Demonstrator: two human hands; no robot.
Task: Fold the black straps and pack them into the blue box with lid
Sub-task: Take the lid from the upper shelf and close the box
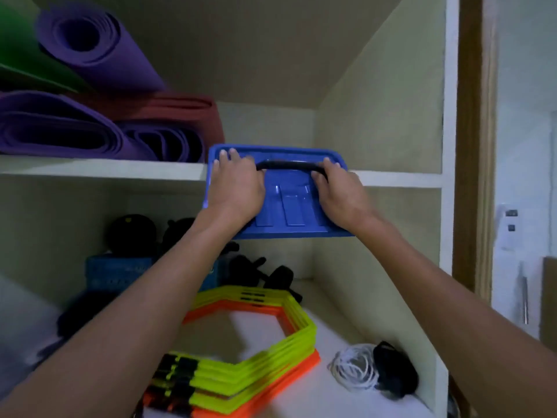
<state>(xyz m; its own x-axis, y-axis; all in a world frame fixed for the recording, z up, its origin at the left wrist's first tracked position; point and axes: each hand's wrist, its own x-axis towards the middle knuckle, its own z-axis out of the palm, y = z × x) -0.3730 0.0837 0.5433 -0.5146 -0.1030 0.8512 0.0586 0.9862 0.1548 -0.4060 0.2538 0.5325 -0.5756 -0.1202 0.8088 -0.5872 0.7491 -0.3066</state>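
Head view showed both hands on the blue plastic box with lid [286, 203], which sat half on the white upper shelf [102, 168], its front overhanging. The left hand [233, 188] lay fairly flat on the lid; the right hand [337, 191] curled its grip around the black carry handle [289, 165]. Black straps [256, 267] lay on the lower shelf. Best to slide it out level, supporting the overhang.

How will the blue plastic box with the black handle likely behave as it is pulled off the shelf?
The blue plastic box looks rigid and should hold its shape. It overhangs the white shelf, so it may tip forward. Left hand and right hand on top should steady it.
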